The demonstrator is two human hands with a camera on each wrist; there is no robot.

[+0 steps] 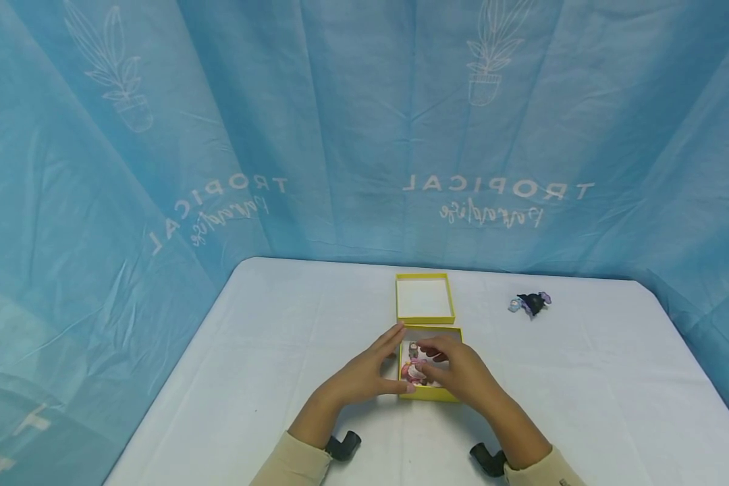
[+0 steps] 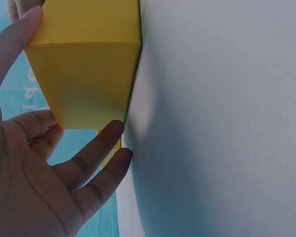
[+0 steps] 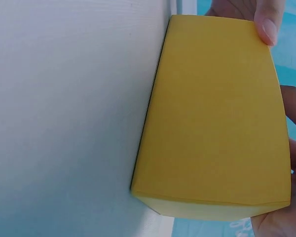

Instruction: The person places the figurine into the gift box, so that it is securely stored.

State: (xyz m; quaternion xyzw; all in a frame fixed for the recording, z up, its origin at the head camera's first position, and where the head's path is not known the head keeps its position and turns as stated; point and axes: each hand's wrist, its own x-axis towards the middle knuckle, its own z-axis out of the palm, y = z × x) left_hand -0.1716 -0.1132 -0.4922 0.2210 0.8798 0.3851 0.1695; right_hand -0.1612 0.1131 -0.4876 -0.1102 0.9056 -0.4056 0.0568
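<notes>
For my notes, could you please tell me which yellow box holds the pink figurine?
The near box, left hand at its side, right hand over it; the far box shows only its white inside.

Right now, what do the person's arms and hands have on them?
The left hand and right hand show no gloves. The arms wear beige sleeves that end short of the wrists. A black, bent, tube-like piece sits by the left wrist, and another by the right.

Yellow box (image 3: 212,113), on white cloth (image 3: 64,108). Left hand (image 3: 262,14): thumb on box's corner. Right hand (image 3: 285,222): beside box, partly visible.
</notes>
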